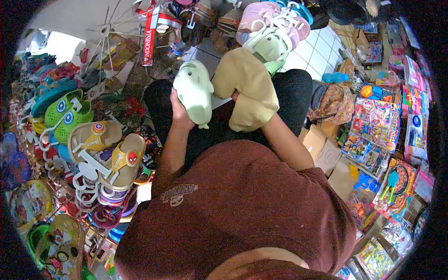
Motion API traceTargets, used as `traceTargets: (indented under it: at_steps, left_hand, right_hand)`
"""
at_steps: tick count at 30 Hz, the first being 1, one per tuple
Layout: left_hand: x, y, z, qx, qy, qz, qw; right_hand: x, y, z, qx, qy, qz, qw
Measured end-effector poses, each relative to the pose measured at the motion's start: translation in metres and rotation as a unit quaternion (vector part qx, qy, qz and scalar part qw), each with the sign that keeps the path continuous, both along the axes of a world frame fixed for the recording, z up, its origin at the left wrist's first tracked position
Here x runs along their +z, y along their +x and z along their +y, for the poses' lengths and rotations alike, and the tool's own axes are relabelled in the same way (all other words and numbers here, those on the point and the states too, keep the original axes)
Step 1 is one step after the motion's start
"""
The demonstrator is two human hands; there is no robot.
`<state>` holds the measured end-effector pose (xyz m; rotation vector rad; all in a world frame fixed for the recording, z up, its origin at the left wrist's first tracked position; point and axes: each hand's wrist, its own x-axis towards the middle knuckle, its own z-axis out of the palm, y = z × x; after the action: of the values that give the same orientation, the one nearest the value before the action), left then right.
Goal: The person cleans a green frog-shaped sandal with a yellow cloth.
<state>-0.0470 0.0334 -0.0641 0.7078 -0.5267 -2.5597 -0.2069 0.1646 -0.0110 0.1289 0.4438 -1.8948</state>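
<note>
A pale green shark-shaped slipper (197,93) stands upright in my left hand (181,111), whose fingers wrap its left side and back. My right hand (235,96) grips a beige cloth (239,70) that drapes over it, so most of the fingers are hidden. The cloth sits just right of the slipper, close to its side. Past the cloth, another pale green shark slipper (269,46) lies by my knee, with white plastic hangers (282,23) and pink slippers (255,14) behind it.
Hanging sandals (95,135) and green clogs (70,116) crowd the left. Packaged toys (373,123) line the right, beside an open cardboard box (322,148). A blue bottle (334,77) lies on the white tiled floor (317,51). A red Indonesia strap (148,42) hangs ahead.
</note>
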Motion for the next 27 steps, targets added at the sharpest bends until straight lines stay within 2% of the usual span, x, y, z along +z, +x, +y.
traceTargets:
  at_steps: [6,8,10,11,12,15,16,18,19,21,23,24,27]
  left_hand:
    - [0.016,-0.003,0.012,0.034,-0.021,-0.156,0.987]
    - [0.014,-0.001,0.008,0.021,-0.027,-0.155,0.987]
    - [0.003,0.002,0.001,0.034,-0.035,-0.140,0.989]
    - [-0.003,0.002,0.000,0.041,-0.038,-0.146,0.988]
    - [-0.005,0.002,-0.001,0.049,-0.042,-0.151,0.986]
    - [-0.012,0.005,-0.002,0.030,-0.041,-0.129,0.990]
    - [-0.012,0.007,-0.002,0.017,-0.038,-0.115,0.992]
    - [-0.005,0.010,-0.003,0.023,-0.022,-0.136,0.990]
    - [-0.011,0.017,-0.006,0.011,-0.017,-0.092,0.996]
    - [-0.024,0.029,-0.012,-0.017,-0.003,-0.004,1.000]
    - [-0.039,0.037,-0.016,-0.035,0.029,0.179,0.983]
    - [-0.008,0.028,-0.008,-0.055,0.066,0.266,0.960]
    - [0.015,0.033,-0.004,-0.091,0.044,0.243,0.965]
  right_hand:
    - [0.009,0.008,-0.010,0.011,0.061,0.036,0.997]
    - [0.011,0.006,-0.014,0.019,0.123,0.074,0.989]
    - [0.009,-0.001,-0.015,0.041,0.238,0.179,0.954]
    - [0.004,-0.003,-0.016,0.061,0.291,0.274,0.915]
    - [-0.029,-0.006,-0.019,-0.038,0.294,0.538,0.789]
    - [-0.018,-0.026,-0.011,0.039,0.294,0.728,0.619]
    - [-0.021,-0.026,-0.013,0.040,0.260,0.594,0.760]
    - [-0.009,-0.021,-0.009,0.059,0.183,0.417,0.888]
    - [0.002,-0.017,-0.008,0.068,0.140,0.318,0.935]
    - [0.014,-0.012,-0.006,0.080,0.124,0.282,0.948]
    - [0.024,-0.011,-0.004,0.102,0.116,0.236,0.959]
    - [0.029,-0.011,-0.002,0.117,0.116,0.210,0.964]
    - [0.034,-0.009,0.004,0.137,0.117,0.197,0.964]
